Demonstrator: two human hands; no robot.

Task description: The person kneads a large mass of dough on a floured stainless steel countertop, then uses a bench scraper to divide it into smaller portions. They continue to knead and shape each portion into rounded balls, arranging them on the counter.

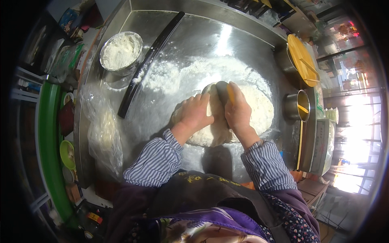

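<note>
A large slab of pale dough (258, 106) lies on the floured steel worktop (194, 39). My left hand (196, 113) rests on the dough's left part, fingers spread a little and thumb pointing right. My right hand (238, 111) grips the yellow handle of a dough scraper (222, 92), whose dark blade stands in the dough between both hands. How deep the blade sits is hidden. Loose flour (165, 76) is scattered beyond and to the left of the dough.
A long black rolling pin (152, 57) slants left of the dough. Beyond it stands a bowl of flour (121, 51). A clear plastic bag (104, 133) lies along the left edge. At right are a pot with a yellow lid (302, 60) and a smaller steel pot (297, 106).
</note>
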